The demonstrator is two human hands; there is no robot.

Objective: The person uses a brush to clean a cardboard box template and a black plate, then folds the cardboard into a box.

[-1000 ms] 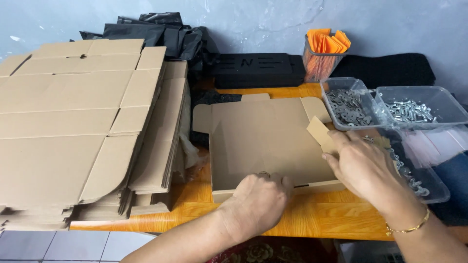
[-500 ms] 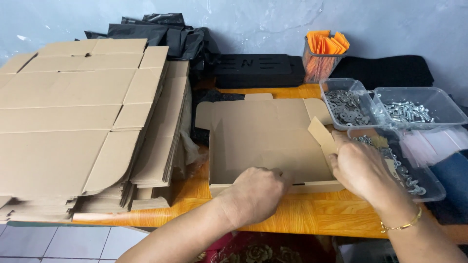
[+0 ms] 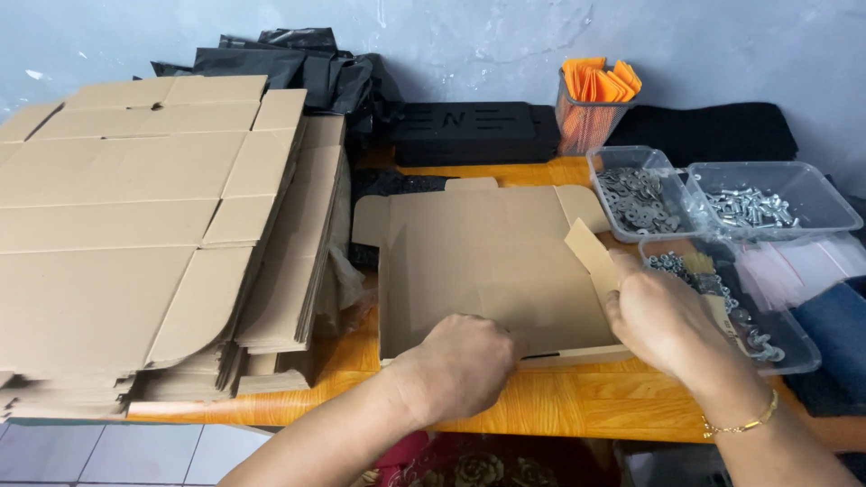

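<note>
At the middle of the orange wooden table (image 3: 577, 401) lies a flat cardboard box blank (image 3: 492, 261), its near edge turned up into a low wall. The left hand (image 3: 465, 361) rests curled on that near wall at about 6 o'clock of the blank, fingers closed over the cardboard edge. The right hand (image 3: 663, 316), at roughly 4 o'clock, pinches a raised side flap (image 3: 591, 252) between thumb and fingers, and a thin gold bracelet (image 3: 744, 424) circles its wrist. At 9 o'clock a tall stack of flat cardboard blanks (image 3: 144, 234) fills the table's left end. At 2 to 3 o'clock stand clear plastic trays of metal hardware (image 3: 722, 203). At 12 to 1 o'clock sit a black moulded part (image 3: 465, 126) and a mesh cup of orange pieces (image 3: 595, 99).
</note>
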